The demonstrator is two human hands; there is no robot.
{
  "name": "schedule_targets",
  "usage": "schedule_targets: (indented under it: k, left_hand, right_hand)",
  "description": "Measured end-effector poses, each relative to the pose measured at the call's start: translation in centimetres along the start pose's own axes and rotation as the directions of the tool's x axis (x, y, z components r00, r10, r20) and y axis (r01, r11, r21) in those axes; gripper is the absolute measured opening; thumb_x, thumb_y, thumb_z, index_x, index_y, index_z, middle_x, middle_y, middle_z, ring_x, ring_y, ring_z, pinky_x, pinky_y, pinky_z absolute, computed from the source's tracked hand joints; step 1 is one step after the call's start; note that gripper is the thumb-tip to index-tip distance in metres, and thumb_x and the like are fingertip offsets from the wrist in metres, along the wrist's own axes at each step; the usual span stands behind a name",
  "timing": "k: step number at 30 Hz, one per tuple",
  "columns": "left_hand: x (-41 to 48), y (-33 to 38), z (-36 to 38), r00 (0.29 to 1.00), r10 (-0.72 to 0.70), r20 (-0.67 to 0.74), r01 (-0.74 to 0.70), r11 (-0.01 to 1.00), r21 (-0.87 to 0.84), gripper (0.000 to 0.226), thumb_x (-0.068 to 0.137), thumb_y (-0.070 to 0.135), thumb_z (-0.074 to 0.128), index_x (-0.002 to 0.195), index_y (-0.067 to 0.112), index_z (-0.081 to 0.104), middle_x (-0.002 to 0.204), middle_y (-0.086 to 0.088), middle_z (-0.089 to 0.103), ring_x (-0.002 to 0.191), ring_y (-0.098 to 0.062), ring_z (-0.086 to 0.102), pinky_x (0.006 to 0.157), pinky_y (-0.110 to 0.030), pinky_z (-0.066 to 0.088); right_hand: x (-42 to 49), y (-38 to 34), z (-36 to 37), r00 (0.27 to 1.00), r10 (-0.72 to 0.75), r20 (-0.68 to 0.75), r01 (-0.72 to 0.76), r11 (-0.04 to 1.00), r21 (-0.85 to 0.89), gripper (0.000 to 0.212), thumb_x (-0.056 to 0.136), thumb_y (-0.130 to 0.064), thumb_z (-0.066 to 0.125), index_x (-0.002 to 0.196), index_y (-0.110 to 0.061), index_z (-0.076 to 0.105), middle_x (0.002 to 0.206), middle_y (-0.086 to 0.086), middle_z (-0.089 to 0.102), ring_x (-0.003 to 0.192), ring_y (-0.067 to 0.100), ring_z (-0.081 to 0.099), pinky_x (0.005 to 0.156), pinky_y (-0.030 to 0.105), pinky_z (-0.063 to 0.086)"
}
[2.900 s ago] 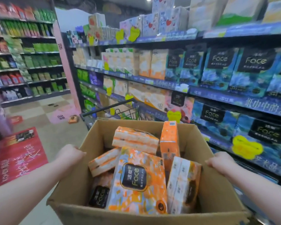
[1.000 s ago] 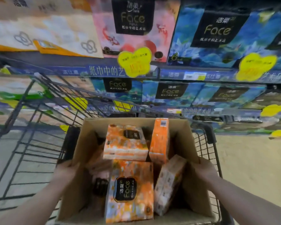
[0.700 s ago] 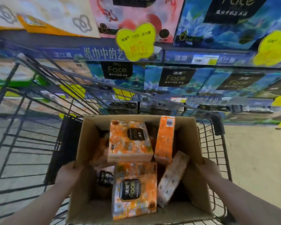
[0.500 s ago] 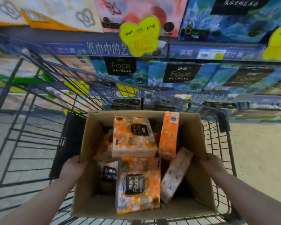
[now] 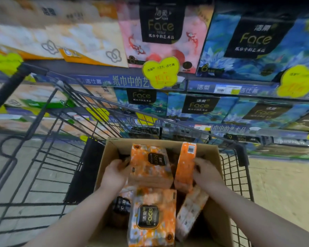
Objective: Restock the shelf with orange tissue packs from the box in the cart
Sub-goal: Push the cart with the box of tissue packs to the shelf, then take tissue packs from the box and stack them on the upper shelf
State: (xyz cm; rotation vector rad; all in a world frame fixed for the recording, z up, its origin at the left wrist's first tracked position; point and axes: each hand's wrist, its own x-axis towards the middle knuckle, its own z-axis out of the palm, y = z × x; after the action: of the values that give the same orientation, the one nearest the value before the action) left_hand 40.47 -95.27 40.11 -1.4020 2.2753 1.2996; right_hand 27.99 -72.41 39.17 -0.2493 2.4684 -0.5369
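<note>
To the left of my left hand (image 5: 114,173) runs the black wire shopping cart (image 5: 48,157), its basket bare on that side. My left hand is down inside the open brown cardboard box (image 5: 216,207) that sits in the cart, fingers curled against the left edge of an orange flower-printed tissue pack with a black "Face" label (image 5: 150,164); I cannot tell whether that grip has fully closed on it. Just right of that pack stands a narrower orange tissue pack on end, barcode at its top (image 5: 185,164), and my right hand (image 5: 206,173) presses against its right side, fingers bent round it. Nearer to me than both hands lie another orange "Face" tissue pack (image 5: 152,218), label up, and a pale orange-patterned pack tilted on its edge (image 5: 191,211). Beyond my hands the blue-edged store shelf (image 5: 227,89) carries blue flower-printed tissue packs (image 5: 253,45).
</note>
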Motion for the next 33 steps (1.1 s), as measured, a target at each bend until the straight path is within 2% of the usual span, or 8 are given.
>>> schedule_targets:
  k: [6,13,17,20,25,28,31,33]
  left_hand:
    - [2.9,1.2,1.5,0.980,-0.169,0.106,0.165,0.985,0.047,0.072,0.086,0.046,0.061,0.141,0.007,0.036,0.135,-0.015,0.050,0.119,-0.031,0.052,0.091,-0.034,0.044]
    - [5.6,-1.2,3.4,0.924,-0.231,0.305,0.321,0.902,-0.288,0.078,0.066,0.050,0.077,0.133,0.019,0.050,0.119,-0.010,0.064,0.104,-0.029,0.062,0.082,-0.038,0.053]
    - [4.3,-1.4,3.8,0.945,-0.218,0.243,0.295,0.890,-0.347,0.059,0.074,0.045,0.076,0.119,0.012,0.056,0.108,-0.007,0.067,0.100,-0.029,0.065,0.091,-0.046,0.052]
    - [2.6,-1.4,3.1,0.964,-0.209,0.165,0.255,0.903,-0.344,0.088,0.058,0.063,0.074,0.131,0.021,0.047,0.106,-0.001,0.063,0.103,-0.029,0.063,0.098,-0.050,0.046]
    - [-0.7,-0.5,0.9,0.974,-0.102,0.204,0.207,0.767,-0.607,0.083,0.071,0.038,0.080,0.139,0.017,0.036,0.102,-0.007,0.070,0.089,-0.027,0.071,0.082,-0.044,0.056]
    - [-2.1,0.7,-0.7,0.984,-0.039,0.173,0.147,0.727,-0.671,0.097,0.055,0.047,0.086,0.137,0.021,0.039,0.106,-0.009,0.072,0.089,-0.028,0.072,0.087,-0.051,0.054]
    - [-3.8,2.4,-2.5,0.992,-0.005,0.127,0.096,0.682,-0.725,0.073,0.067,0.036,0.079,0.130,0.019,0.046,0.105,-0.011,0.072,0.089,-0.031,0.072,0.085,-0.050,0.055]
    - [-4.9,3.5,-4.0,0.994,0.035,0.103,0.055,0.653,-0.755,0.080,0.060,0.039,0.085,0.128,0.018,0.050,0.106,-0.011,0.072,0.093,-0.032,0.071,0.087,-0.053,0.054]
  right_hand:
    - [1.7,-5.9,3.3,0.974,-0.179,0.135,0.160,0.977,0.139,0.053,0.096,-0.027,0.051,0.146,-0.023,0.035,0.145,0.001,0.043,0.133,0.019,0.041,0.106,0.027,0.032]
    - [5.6,-8.0,5.7,0.956,0.130,0.262,-0.192,0.955,0.227,0.061,0.090,-0.028,0.061,0.141,-0.009,0.033,0.130,0.011,0.052,0.114,0.027,0.056,0.073,0.025,0.040]
    - [5.9,-8.0,6.2,0.940,0.151,0.306,-0.236,0.935,0.265,0.066,0.086,-0.026,0.066,0.142,-0.011,0.035,0.127,0.009,0.056,0.111,0.024,0.058,0.072,0.021,0.045]
    - [4.7,-7.2,5.6,0.962,0.103,0.251,-0.197,0.902,0.384,0.053,0.085,-0.023,0.066,0.132,-0.013,0.043,0.118,0.004,0.059,0.107,0.018,0.057,0.052,0.012,0.035]
    - [2.0,-7.2,3.8,0.953,0.103,0.286,-0.260,0.761,0.594,0.078,0.074,-0.051,0.072,0.137,-0.015,0.045,0.128,0.002,0.058,0.117,0.024,0.056,0.098,0.036,0.047]
    - [0.5,-8.6,1.9,0.958,0.053,0.281,-0.220,0.762,0.608,0.061,0.074,-0.061,0.066,0.122,-0.024,0.058,0.117,-0.002,0.065,0.107,0.023,0.062,0.095,0.038,0.050]
    - [-1.0,-10.3,-0.7,0.981,-0.017,0.193,-0.113,0.762,0.638,0.041,0.085,-0.046,0.064,0.117,-0.020,0.060,0.108,-0.001,0.066,0.101,0.021,0.064,0.090,0.035,0.052]
    - [-2.3,-11.6,-2.6,0.983,-0.121,0.136,-0.003,0.734,0.679,0.029,0.089,-0.035,0.064,0.111,-0.016,0.061,0.098,-0.002,0.068,0.091,0.018,0.066,0.084,0.032,0.053]
